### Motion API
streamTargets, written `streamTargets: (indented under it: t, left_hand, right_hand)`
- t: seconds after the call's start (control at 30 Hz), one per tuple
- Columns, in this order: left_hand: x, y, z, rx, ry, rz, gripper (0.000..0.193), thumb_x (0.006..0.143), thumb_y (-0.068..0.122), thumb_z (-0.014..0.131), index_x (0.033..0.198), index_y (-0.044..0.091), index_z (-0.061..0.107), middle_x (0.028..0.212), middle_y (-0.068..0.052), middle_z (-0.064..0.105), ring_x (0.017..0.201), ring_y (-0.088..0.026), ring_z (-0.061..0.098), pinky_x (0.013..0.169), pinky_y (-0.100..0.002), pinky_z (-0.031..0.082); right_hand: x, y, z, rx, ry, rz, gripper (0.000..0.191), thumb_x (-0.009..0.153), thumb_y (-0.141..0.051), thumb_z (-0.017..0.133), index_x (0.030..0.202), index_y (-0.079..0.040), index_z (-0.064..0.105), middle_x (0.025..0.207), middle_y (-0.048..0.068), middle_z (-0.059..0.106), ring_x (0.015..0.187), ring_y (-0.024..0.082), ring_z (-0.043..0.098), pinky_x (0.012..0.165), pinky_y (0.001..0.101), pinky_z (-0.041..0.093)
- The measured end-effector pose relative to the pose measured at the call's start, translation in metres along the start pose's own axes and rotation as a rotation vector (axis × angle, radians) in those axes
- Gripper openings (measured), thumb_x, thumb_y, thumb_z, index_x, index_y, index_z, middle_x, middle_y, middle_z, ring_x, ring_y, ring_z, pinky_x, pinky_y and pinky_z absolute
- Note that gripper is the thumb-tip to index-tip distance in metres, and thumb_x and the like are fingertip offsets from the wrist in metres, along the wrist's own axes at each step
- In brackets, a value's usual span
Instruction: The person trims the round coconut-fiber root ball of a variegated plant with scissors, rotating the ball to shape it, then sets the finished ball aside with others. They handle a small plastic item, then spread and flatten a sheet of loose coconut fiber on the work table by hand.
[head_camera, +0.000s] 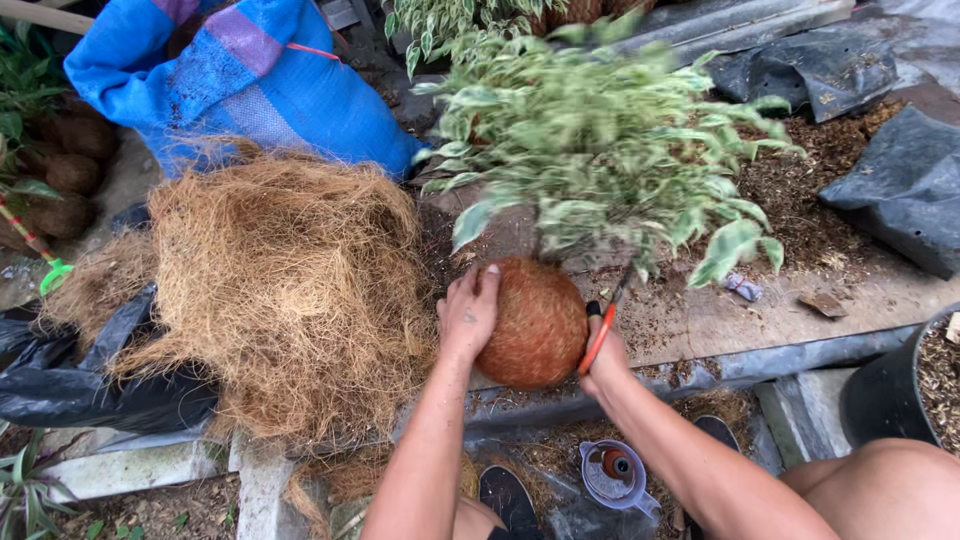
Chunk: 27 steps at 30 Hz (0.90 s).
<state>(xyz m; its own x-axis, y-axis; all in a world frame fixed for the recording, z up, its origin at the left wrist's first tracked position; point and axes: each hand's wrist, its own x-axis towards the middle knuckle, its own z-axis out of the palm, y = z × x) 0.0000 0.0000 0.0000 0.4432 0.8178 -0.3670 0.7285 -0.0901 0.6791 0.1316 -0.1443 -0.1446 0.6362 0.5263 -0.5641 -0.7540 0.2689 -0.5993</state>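
Observation:
A round ball wrapped in brown coconut fibre (535, 325) stands on the concrete ledge, with a green-and-white leafy plant (600, 140) growing out of its top. My left hand (467, 312) lies flat against the ball's left side. My right hand (603, 350) presses the ball's right side while holding orange-handled scissors (598, 338) against it. The scissors' blades point up towards the leaves.
A big heap of loose coconut fibre (280, 290) lies to the left on black plastic (90, 390). A blue woven sack (240, 80) stands behind it. Black bags (900, 190) and soil lie at right, a black pot (885, 400) at the right edge, a spool in a clear container (613, 470) below.

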Motion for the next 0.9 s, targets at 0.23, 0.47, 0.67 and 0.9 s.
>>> streamTargets:
  t: [0.23,0.47,0.67,0.9]
  left_hand:
    - [-0.036,0.021,0.018,0.364,0.137,0.189,0.091,0.083,0.070,0.056,0.156,0.018,0.039,0.155,-0.018,0.039,0.138,-0.040,0.038,0.117,-0.056,0.028]
    - [-0.022,0.019,0.041,0.504,0.252,0.638,0.078,0.084,0.054,0.058,0.145,0.007,0.050,0.152,-0.027,0.042,0.146,-0.045,0.029,0.118,-0.062,0.016]
    - [-0.012,0.018,0.045,0.545,0.224,0.698,0.060,0.091,0.049,0.055,0.140,0.014,0.059,0.145,-0.024,0.051,0.145,-0.044,0.036,0.122,-0.061,0.017]
    - [-0.020,0.019,0.053,0.430,0.290,0.794,0.055,0.095,0.043,0.057,0.140,0.012,0.063,0.136,-0.020,0.058,0.133,-0.041,0.048,0.113,-0.062,0.028]
  right_hand:
    - [-0.001,-0.007,0.002,-0.187,0.056,-0.098,0.029,0.104,-0.028,0.056,0.114,0.000,0.058,0.090,0.010,0.066,0.075,0.023,0.065,0.065,0.0429,0.056]
    - [-0.070,-0.012,-0.100,-0.506,0.192,0.255,0.023,0.101,-0.025,0.051,0.102,-0.004,0.060,0.076,0.007,0.065,0.060,0.023,0.062,0.054,0.0417,0.055]
    - [-0.147,-0.059,-0.138,-1.015,-0.143,0.112,0.012,0.084,-0.008,0.064,0.093,-0.001,0.061,0.067,0.009,0.061,0.045,0.021,0.056,0.039,0.0388,0.048]
    - [-0.129,-0.152,-0.059,-1.965,-0.224,-0.180,0.036,0.082,-0.033,0.073,0.104,-0.007,0.062,0.083,0.022,0.073,0.082,0.038,0.072,0.076,0.0500,0.054]
